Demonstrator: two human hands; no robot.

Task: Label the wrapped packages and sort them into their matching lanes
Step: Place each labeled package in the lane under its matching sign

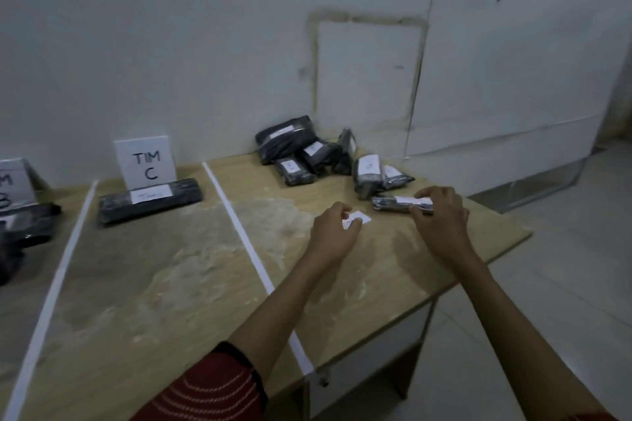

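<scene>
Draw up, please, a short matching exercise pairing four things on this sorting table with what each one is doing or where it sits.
Things:
1. left hand
2. right hand
3. TIM C sign
4. long black package

States:
a. stands upright at the wall
b. pinches a small white label
c. lies flat just in front of the sign
d. grips a small wrapped package

Pairs: 1-b, 2-d, 3-a, 4-c.

Glossy, crinkled black plastic wraps the packages (pixel 290 147), their labels (pixel 313 148) matt white paper. The wood-grain counter (pixel 171 267) looks matt, scuffed pale in patches, crossed by smooth white strips (pixel 246 239). Near left, a ribbed red cloth sleeve (pixel 219 393).
</scene>
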